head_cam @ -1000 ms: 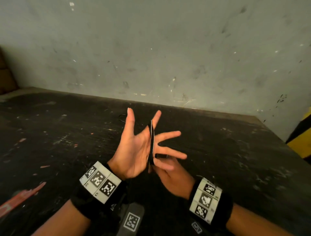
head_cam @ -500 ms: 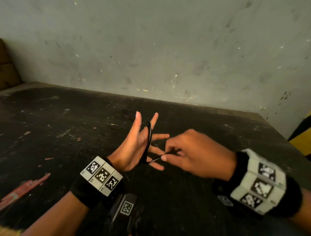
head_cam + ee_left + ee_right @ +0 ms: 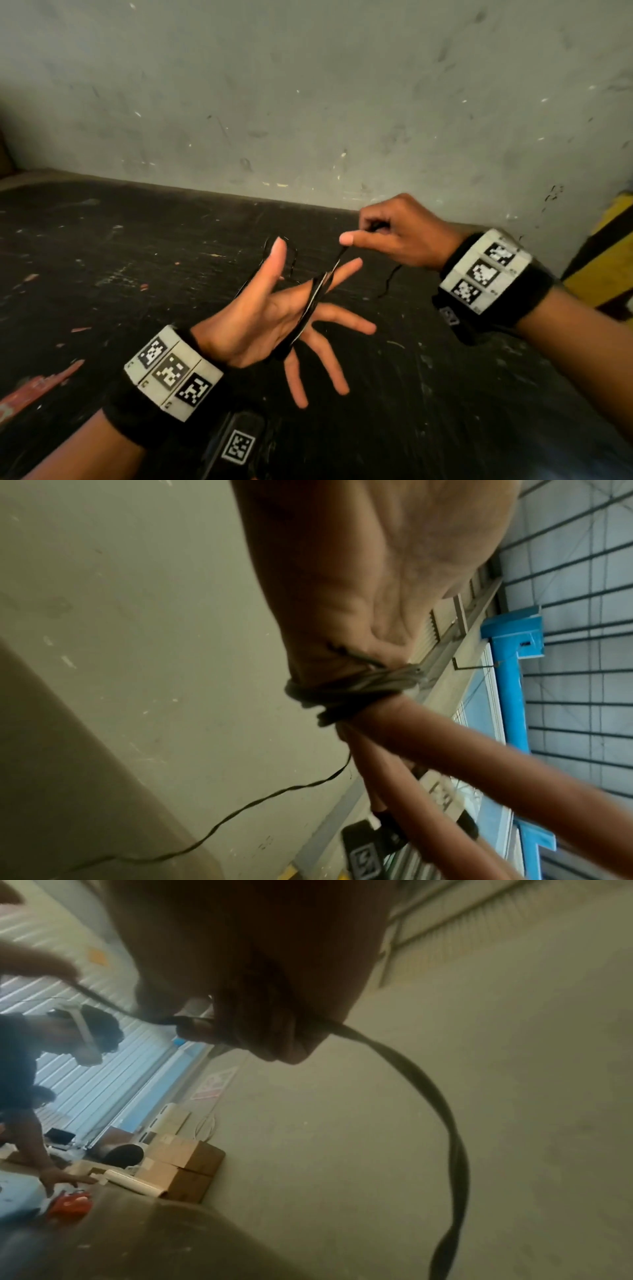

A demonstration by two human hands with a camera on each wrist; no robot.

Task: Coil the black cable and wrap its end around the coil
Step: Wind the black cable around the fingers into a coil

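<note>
Left hand (image 3: 260, 318) palm-up above the table (image 3: 102, 274), fingers (image 3: 346, 323) splayed straight, cable (image 3: 313, 301) coiled across the finger bases, free strand rising right into right hand (image 3: 400, 236), pinched, tail dangling below.

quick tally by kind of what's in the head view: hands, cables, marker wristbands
hands: 2 (left hand, right hand)
black cable: 1
marker wristbands: 2 (left, right)
total: 5
</note>
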